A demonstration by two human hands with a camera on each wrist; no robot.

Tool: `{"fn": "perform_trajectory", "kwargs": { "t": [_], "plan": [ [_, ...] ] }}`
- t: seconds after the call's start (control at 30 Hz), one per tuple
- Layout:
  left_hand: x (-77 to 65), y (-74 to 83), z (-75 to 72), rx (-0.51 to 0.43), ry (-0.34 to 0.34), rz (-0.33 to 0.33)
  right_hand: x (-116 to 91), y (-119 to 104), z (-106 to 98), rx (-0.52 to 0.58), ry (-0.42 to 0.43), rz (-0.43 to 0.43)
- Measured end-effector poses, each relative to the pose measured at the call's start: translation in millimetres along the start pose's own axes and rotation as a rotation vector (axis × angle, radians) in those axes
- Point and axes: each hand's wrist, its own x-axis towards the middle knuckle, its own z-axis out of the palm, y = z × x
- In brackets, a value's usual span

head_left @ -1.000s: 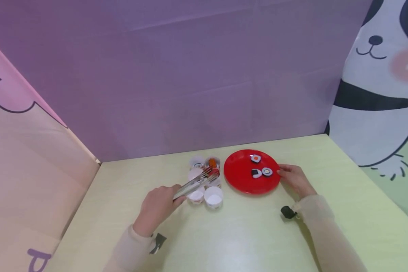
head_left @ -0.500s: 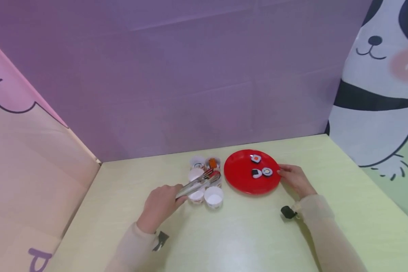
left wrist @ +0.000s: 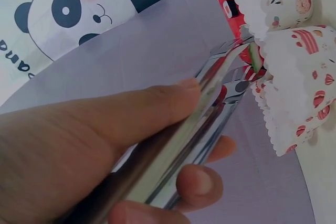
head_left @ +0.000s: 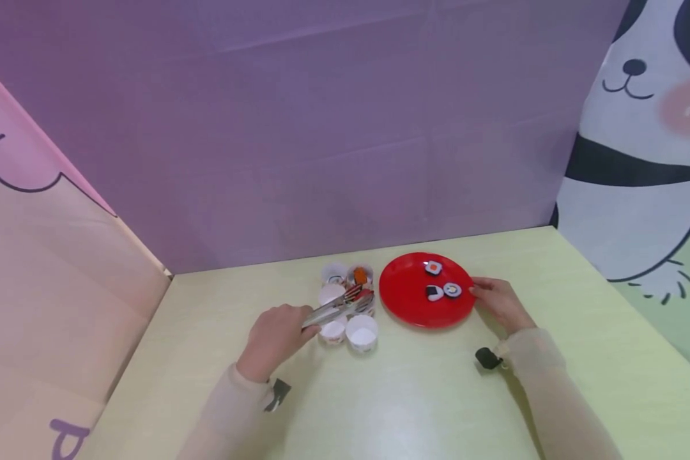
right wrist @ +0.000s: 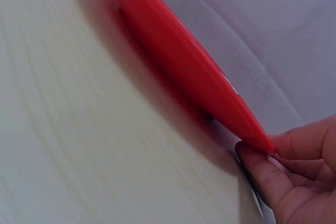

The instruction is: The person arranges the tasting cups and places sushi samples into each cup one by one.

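Observation:
My left hand (head_left: 278,338) grips metal tongs (head_left: 324,314), thumb along one arm and fingers round the other. The tongs' tips reach into a paper cup in the middle of the right row. Between or beside the tips, in the left wrist view, is a small red and green piece (left wrist: 255,57); whether it is pinched I cannot tell. With thumb and fingers, my right hand (head_left: 500,303) pinches the right rim of a red plate (head_left: 399,300). On it lie a toy sushi roll (head_left: 433,268), a rice ball (head_left: 434,293) and a round roll (head_left: 452,291).
Several white paper cups stand in two rows left of the plate. One back cup holds an orange piece (head_left: 360,275); the front right cup (head_left: 361,332) shows a white inside. A purple backdrop (head_left: 322,140) rises behind the pale table (head_left: 402,402).
My left hand has shifted slightly right and up, and the tongs' tips look closer together at the middle right cup. The right hand and plate have stayed in place.

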Motion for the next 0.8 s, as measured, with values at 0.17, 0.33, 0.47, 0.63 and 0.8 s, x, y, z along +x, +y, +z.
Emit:
{"fn": "perform_trajectory", "kwargs": {
  "t": [0.17,0.33,0.47,0.63,0.8],
  "plan": [
    [4.2,1.1,-1.7,0.018,-0.008,-0.001,-0.8,-1.4,1.1,-0.01,0.003,0.009],
    [6.4,1.7,-2.1,0.026,-0.022,-0.001,-0.3,-1.8,1.7,-0.012,0.004,0.02],
    [6.9,2.4,-3.0,0.028,-0.02,0.006,-0.3,-1.9,1.6,-0.017,0.006,0.026],
    [7.2,2.3,-4.7,0.016,-0.019,0.009,-0.7,-1.7,0.8,-0.021,0.004,0.026],
    [5.7,2.2,-7.9,-0.002,-0.022,-0.013,-1.5,-2.0,1.1,-0.026,0.007,0.015]
  ]
}}
